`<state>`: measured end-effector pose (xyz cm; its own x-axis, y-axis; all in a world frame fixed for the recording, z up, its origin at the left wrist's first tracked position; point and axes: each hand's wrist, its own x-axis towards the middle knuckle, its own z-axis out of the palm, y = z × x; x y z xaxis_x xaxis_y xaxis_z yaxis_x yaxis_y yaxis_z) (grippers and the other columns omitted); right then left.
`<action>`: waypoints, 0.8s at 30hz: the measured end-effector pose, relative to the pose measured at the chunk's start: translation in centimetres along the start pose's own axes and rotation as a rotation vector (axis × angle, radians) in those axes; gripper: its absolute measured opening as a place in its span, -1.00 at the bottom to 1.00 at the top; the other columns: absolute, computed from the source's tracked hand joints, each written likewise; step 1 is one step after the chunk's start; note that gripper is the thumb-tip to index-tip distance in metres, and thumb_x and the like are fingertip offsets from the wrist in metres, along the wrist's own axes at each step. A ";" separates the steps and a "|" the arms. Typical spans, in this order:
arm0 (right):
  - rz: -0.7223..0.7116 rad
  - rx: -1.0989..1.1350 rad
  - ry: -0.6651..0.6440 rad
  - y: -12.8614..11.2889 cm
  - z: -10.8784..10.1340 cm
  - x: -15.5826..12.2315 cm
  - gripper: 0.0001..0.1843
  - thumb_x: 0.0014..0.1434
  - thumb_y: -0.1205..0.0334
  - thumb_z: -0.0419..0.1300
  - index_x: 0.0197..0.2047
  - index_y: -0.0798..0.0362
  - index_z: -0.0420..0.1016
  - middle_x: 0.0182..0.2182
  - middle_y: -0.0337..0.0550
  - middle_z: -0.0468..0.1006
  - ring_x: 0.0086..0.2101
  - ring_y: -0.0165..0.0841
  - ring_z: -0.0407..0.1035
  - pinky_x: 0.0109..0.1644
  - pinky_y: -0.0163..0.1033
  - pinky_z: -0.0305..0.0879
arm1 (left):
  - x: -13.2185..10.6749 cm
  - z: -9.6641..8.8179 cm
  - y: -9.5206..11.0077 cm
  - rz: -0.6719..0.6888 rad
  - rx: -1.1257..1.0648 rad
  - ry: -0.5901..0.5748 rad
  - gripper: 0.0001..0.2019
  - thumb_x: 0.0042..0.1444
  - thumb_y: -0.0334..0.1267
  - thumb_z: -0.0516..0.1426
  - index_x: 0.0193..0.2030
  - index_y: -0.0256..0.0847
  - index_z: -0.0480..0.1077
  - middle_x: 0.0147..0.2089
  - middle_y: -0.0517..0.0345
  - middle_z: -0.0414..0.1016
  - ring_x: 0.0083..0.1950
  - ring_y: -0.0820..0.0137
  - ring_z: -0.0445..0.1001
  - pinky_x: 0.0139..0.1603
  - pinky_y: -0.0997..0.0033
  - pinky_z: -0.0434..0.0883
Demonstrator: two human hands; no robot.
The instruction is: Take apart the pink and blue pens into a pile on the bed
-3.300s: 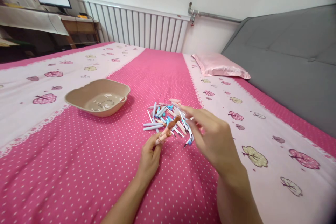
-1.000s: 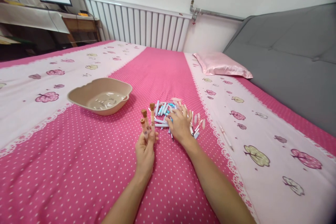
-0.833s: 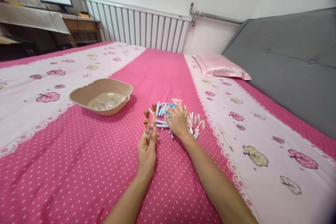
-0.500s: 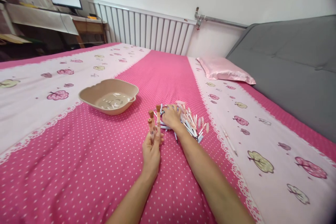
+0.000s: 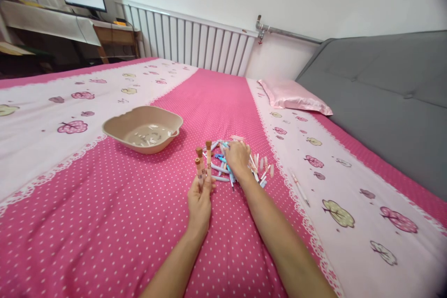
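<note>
Upright in my left hand (image 5: 199, 202) are three pens (image 5: 208, 160) with brown tops and pale pinkish barrels, gripped by their lower parts. My right hand (image 5: 238, 157) reaches into a loose pile of pens (image 5: 220, 167), its fingers curled down and mostly hidden; what they hold cannot be made out. Blue, pale lilac, white and pink pens lie crossed around that hand. Several pale pink pen caps or short pieces (image 5: 261, 163) are at the pile's right side.
Left of the pile stands a beige basin (image 5: 118, 137) with small white pieces inside. A single white-and-pink pen (image 5: 299, 187) lies apart to the right. All rest on a pink patterned bedspread (image 5: 104, 233). Farther back are a pink pillow (image 5: 295, 95) and a radiator (image 5: 188, 39).
My right hand has shifted slightly right over the pile, and bright blue pens now show beside it. My left hand keeps the same three pens. The view has turned a little.
</note>
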<state>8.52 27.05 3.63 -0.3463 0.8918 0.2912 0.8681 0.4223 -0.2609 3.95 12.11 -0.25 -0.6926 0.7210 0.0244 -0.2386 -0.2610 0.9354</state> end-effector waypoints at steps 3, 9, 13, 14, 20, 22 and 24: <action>0.017 0.024 0.092 -0.4 -0.3 0.0 -0.61 0.15 0.11 0.02 -0.04 0.14 0.40 -0.10 0.06 0.46 -0.05 -0.17 0.23 0.02 -0.11 -0.01 | 0.0 0.0 0.1 0.002 -0.008 0.007 -0.73 0.01 -0.03 0.15 -0.34 -0.23 0.39 -0.41 0.22 0.37 -0.41 0.50 0.30 -0.30 0.49 0.28; -0.138 0.003 -0.110 -2.8 0.8 -0.8 -0.68 0.12 0.06 0.04 -0.24 0.03 0.53 -0.17 -0.02 0.49 -0.06 -0.14 0.21 -0.04 -0.09 0.01 | -0.1 0.2 0.5 0.004 -0.008 0.007 -0.73 0.01 -0.05 0.15 -0.36 -0.24 0.40 -0.42 0.20 0.39 -0.41 0.50 0.30 -0.32 0.50 0.28; -0.152 0.001 -0.157 -3.5 1.4 -1.0 -0.75 0.12 0.14 0.06 -0.30 -0.02 0.55 -0.20 -0.07 0.52 -0.05 -0.15 0.20 -0.05 -0.07 0.01 | -0.2 0.3 0.6 0.009 0.007 0.006 -0.73 0.02 -0.06 0.14 -0.36 -0.25 0.41 -0.42 0.19 0.40 -0.41 0.50 0.31 -0.32 0.51 0.27; -0.156 0.008 -0.147 -3.4 1.2 -1.0 -0.77 0.11 0.15 0.07 -0.30 -0.04 0.54 -0.22 -0.09 0.53 -0.05 -0.16 0.21 -0.02 -0.05 0.00 | -0.2 0.3 0.6 0.010 0.006 0.006 -0.74 0.02 -0.05 0.14 -0.37 -0.25 0.41 -0.42 0.19 0.40 -0.41 0.51 0.31 -0.32 0.51 0.27; -0.041 0.321 0.010 -0.5 -3.4 -1.3 -0.79 0.09 0.22 0.10 -0.20 0.00 0.49 -0.26 -0.14 0.57 -0.21 -0.30 0.40 -0.01 -0.13 0.15 | -0.2 0.2 0.4 0.011 0.012 -0.008 -0.74 0.02 -0.04 0.14 -0.36 -0.23 0.38 -0.43 0.23 0.36 -0.41 0.49 0.28 -0.32 0.50 0.26; -0.077 0.533 0.065 0.3 -6.0 -2.3 -0.77 0.06 0.26 0.12 -0.18 0.05 0.46 -0.29 -0.14 0.57 -0.27 -0.35 0.43 -0.12 -0.22 0.27 | -0.3 0.3 0.5 0.025 0.048 -0.034 -0.76 0.05 -0.06 0.12 -0.37 -0.22 0.37 -0.45 0.25 0.34 -0.42 0.49 0.26 -0.34 0.51 0.24; -0.167 0.703 0.128 0.7 -8.4 -4.1 -0.77 0.06 0.29 0.13 -0.17 0.06 0.45 -0.30 -0.17 0.57 -0.29 -0.38 0.45 -0.13 -0.25 0.32 | -0.4 0.4 0.7 0.044 0.093 -0.062 -0.77 0.07 -0.08 0.10 -0.40 -0.21 0.37 -0.47 0.26 0.32 -0.43 0.49 0.24 -0.35 0.52 0.22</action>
<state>13.51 22.34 10.01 -0.3726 0.7985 0.4729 0.3596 0.5940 -0.7196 4.33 11.87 0.51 -0.6565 0.7496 0.0850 -0.1429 -0.2342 0.9616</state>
